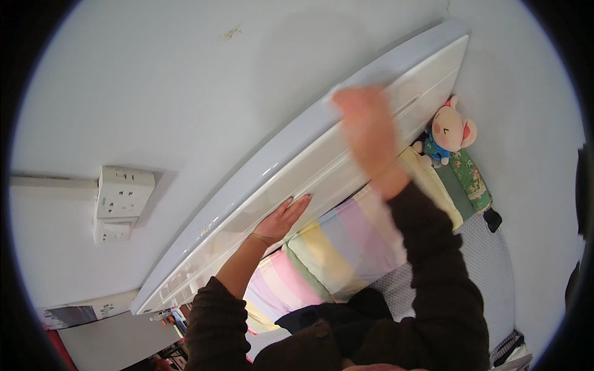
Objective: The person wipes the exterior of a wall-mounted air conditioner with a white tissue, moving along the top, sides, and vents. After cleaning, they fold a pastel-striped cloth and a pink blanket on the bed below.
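A glossy white headboard (320,160) runs diagonally across the view against the wall, with a pale grey-blue top edge (278,155). My left hand (282,221) lies flat on its front face, fingers stretched out and holding nothing. Higher up and to the right, my right hand (371,132) is blurred by motion at the top edge. Whether its fingers hold anything, such as a cloth, I cannot tell. Striped pastel pillows (348,236) lean below the headboard.
A plush pig (448,130) sits at the headboard's right end, beside a green floral bolster (471,181). Grey patterned bedding (482,259) covers the bed. A white socket block (121,192) juts from the wall at left. Small items (174,320) stand beyond the headboard's lower left end.
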A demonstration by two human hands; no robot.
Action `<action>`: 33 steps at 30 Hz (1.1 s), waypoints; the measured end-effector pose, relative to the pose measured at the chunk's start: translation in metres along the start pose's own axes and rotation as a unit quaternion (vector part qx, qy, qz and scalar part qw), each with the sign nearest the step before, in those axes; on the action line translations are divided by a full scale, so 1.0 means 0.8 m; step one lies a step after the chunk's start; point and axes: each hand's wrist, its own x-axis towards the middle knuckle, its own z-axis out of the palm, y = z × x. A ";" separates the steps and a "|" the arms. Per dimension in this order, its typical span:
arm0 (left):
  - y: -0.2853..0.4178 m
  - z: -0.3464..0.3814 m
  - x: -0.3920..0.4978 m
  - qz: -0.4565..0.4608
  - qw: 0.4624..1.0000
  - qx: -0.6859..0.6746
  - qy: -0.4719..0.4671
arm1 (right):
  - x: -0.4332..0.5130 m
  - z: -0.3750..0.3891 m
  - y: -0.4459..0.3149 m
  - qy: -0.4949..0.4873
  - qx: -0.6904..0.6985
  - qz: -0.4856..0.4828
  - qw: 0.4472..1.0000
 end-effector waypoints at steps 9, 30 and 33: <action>-0.008 -0.004 -0.001 0.019 0.999 0.049 0.000 | -0.025 0.049 -0.090 -0.141 0.009 -0.042 0.989; -0.019 -0.020 -0.001 -0.017 0.998 0.041 0.032 | -0.051 0.035 -0.071 0.106 0.008 0.061 0.992; -0.016 -0.019 0.000 -0.012 0.998 0.054 0.031 | -0.061 0.033 -0.024 0.203 0.036 0.239 0.949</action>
